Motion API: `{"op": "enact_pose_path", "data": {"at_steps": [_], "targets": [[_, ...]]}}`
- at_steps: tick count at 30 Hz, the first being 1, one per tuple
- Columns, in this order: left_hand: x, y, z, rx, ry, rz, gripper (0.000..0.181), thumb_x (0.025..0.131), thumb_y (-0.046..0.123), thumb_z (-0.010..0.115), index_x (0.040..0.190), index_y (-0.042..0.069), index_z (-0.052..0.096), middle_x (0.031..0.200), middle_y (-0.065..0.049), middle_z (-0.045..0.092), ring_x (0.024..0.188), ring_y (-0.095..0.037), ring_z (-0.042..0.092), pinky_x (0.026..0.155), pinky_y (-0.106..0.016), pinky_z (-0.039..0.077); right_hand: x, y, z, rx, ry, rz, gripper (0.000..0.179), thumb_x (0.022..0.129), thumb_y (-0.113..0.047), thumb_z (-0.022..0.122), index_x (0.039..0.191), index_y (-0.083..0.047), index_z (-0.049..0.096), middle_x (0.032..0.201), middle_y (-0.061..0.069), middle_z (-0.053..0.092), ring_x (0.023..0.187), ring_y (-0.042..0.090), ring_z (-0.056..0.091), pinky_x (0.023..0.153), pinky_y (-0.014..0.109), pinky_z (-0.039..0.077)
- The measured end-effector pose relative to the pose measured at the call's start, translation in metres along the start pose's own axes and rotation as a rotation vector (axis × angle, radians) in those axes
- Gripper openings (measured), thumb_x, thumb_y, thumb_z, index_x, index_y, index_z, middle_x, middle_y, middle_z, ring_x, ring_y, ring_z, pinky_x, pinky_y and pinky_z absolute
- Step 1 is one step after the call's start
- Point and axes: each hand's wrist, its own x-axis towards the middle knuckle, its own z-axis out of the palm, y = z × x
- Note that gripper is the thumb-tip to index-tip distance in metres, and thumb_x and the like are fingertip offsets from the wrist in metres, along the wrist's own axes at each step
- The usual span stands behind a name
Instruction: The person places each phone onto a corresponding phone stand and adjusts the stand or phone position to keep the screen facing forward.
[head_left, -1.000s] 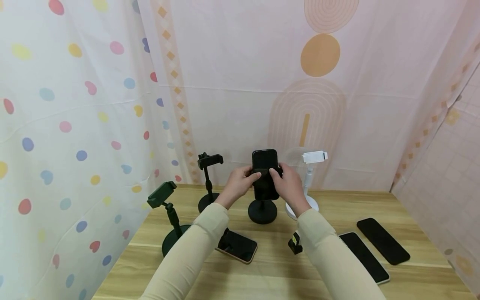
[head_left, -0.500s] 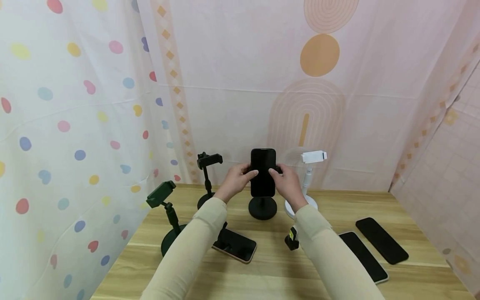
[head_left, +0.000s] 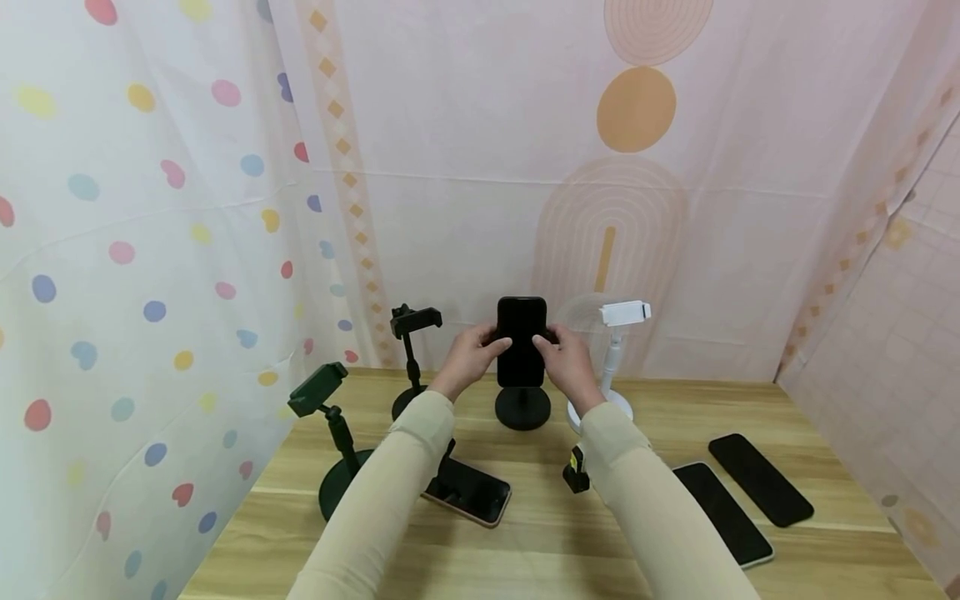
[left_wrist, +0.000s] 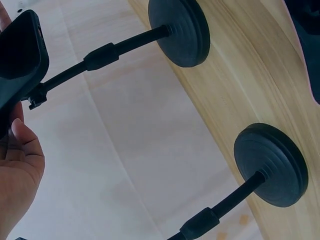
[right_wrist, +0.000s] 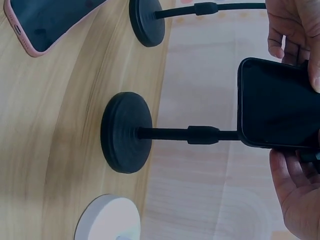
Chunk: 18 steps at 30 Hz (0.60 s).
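The left hand and right hand are gripping 1 black phone by opposite edges. Its long axis is running upright between them, above a round base.

On the worktop, two stands left and another stand right flank the central phone, two flat phones lower right.

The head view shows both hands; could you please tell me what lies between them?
An upright black phone, above a round black base, is between the left hand and the right hand, as the head and right wrist views show.
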Motion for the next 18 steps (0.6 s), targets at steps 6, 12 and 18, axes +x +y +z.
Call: {"op": "enact_pose_path", "data": {"at_steps": [6, 12, 18], "targets": [[0.0007, -0.0005, 0.002, -0.038, 0.012, -0.01, 0.028, 0.101, 0.034, 0.06, 0.117, 0.012, 0.066, 0.113, -0.006, 0.066, 0.104, -0.023, 0.06, 0.088, -0.043, 0.049, -0.0003, -0.0006, 0.0005, -0.005, -0.01, 0.016, 0.048, 0.105, -0.028, 0.051, 0.144, -0.001, 0.047, 0.139, 0.02, 0.053, 0.128, 0.034, 0.051, 0.103, 0.049, 0.043], [0.0018, 0.0014, 0.0031, -0.063, 0.038, -0.05, 0.03, 0.101, 0.036, 0.059, 0.115, 0.011, 0.066, 0.112, -0.006, 0.066, 0.103, -0.023, 0.059, 0.086, -0.042, 0.049, 0.0004, -0.0022, 0.0006, -0.02, -0.021, 0.031, 0.052, 0.105, -0.031, 0.05, 0.146, 0.0, 0.043, 0.142, 0.02, 0.05, 0.131, 0.035, 0.048, 0.106, 0.049, 0.041], [0.0034, 0.0017, 0.0024, -0.045, 0.047, -0.069, 0.028, 0.101, 0.035, 0.059, 0.112, 0.01, 0.066, 0.109, -0.007, 0.066, 0.101, -0.026, 0.059, 0.084, -0.041, 0.048, 0.0003, -0.0029, 0.0014, -0.052, -0.015, 0.023, 0.051, 0.105, -0.033, 0.05, 0.145, -0.001, 0.046, 0.141, 0.019, 0.052, 0.128, 0.034, 0.05, 0.104, 0.049, 0.042]]}}
